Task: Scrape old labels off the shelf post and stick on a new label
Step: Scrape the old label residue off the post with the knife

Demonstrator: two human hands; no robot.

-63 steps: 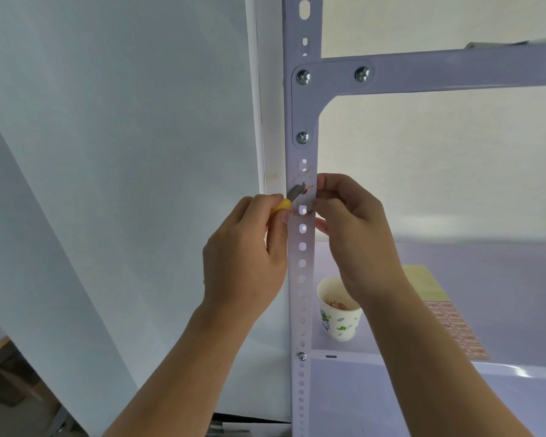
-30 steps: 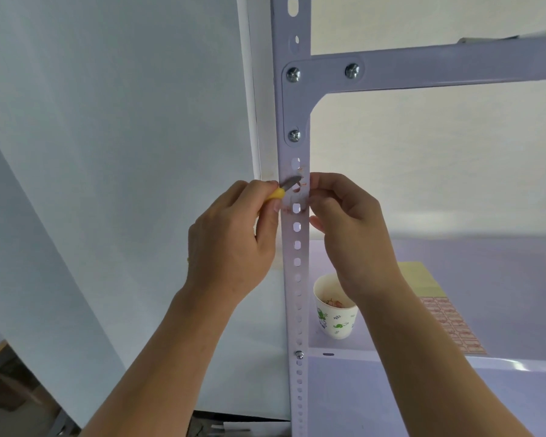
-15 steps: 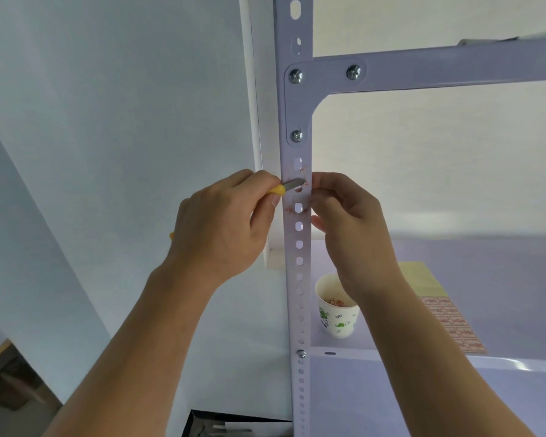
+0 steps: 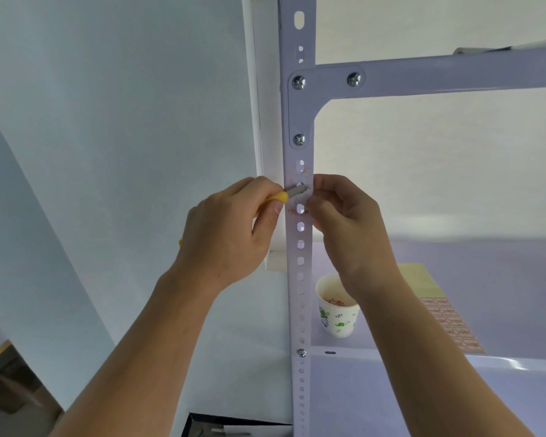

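Observation:
A white perforated shelf post (image 4: 300, 279) runs up the middle of the view. Reddish label remnants (image 4: 304, 176) cling to it just below the corner bracket. My left hand (image 4: 230, 234) is closed around a yellow-handled scraper knife (image 4: 289, 194), and its grey blade lies flat against the post at the remnants. My right hand (image 4: 350, 228) pinches the post's right edge at the same height, fingertips beside the blade. A sheet of new red labels (image 4: 451, 326) lies on the shelf board at the right.
A paper cup (image 4: 338, 313) with green prints, holding scraped bits, stands on the shelf board (image 4: 501, 357) right of the post. A horizontal beam (image 4: 454, 74) crosses above. White panels fill the left. A dark box edge (image 4: 208, 424) shows at the bottom.
My left hand has rotated so the blade now lies nearly level across the post instead of angled upward. The right hand has stayed pinched on the post.

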